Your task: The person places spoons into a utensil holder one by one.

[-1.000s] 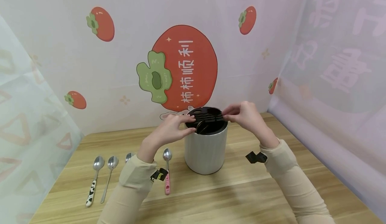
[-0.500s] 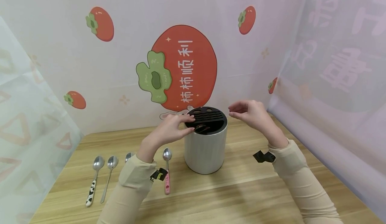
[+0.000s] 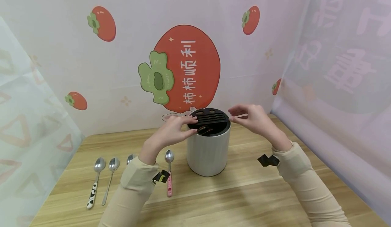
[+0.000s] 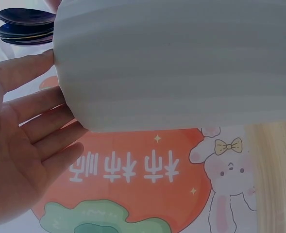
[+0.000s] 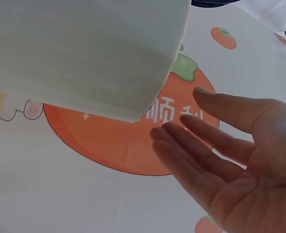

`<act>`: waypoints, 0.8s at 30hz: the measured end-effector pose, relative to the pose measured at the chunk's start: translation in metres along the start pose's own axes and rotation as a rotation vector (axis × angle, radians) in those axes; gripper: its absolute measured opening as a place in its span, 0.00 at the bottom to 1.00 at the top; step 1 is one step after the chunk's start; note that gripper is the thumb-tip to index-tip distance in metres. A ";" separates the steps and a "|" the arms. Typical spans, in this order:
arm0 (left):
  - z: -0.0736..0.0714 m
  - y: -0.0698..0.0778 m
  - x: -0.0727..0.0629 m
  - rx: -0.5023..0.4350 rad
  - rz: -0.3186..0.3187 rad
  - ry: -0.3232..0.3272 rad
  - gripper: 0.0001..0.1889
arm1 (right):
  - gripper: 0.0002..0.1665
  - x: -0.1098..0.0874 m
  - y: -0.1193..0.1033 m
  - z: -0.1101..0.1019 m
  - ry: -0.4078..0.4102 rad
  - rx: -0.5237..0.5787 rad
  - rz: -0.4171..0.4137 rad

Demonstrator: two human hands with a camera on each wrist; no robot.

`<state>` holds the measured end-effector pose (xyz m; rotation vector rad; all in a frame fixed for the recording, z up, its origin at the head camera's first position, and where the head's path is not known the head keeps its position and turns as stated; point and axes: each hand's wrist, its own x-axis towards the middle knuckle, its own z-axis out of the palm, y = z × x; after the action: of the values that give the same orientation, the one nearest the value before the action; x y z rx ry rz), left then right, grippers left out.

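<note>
A white cylindrical utensil holder (image 3: 208, 155) with a black slotted top (image 3: 210, 119) stands on the table. Several dark, glossy spoons (image 4: 25, 32) stick out past its rim in the left wrist view; their bowls overlap in the holder's front opening. My left hand (image 3: 171, 131) touches the rim's left side with extended fingers, thumb nearer the front. At the right of the rim is my right hand (image 3: 252, 117), fingers loosely bent and holding nothing. The right wrist view shows its fingertips apart from the holder's wall.
On the wooden table (image 3: 244, 200) to the left lie a cow-print-handled spoon (image 3: 96, 183), a plain metal spoon (image 3: 111, 177), a spoon partly hidden by my left sleeve (image 3: 130, 158), and a pink-handled spoon (image 3: 169, 172). A printed curtain (image 3: 128, 50) hangs behind.
My right hand has left the holder's rim, moved right, then come slightly back. A dark oval over the top's back holes is gone, and both holes show. My left hand stays put.
</note>
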<state>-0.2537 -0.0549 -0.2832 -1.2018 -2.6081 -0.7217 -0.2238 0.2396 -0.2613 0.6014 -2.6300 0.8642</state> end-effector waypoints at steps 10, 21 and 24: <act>0.000 -0.001 0.000 -0.002 0.006 0.002 0.19 | 0.21 0.002 0.008 0.008 -0.089 0.034 -0.187; 0.000 0.001 0.000 -0.008 0.005 0.000 0.19 | 0.27 0.000 0.007 0.009 -0.164 0.025 -0.260; 0.000 0.002 0.000 -0.007 0.004 -0.001 0.19 | 0.29 0.000 0.008 0.010 -0.176 -0.013 -0.272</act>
<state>-0.2520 -0.0541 -0.2827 -1.2091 -2.6049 -0.7303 -0.2297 0.2388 -0.2730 1.0462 -2.6171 0.7398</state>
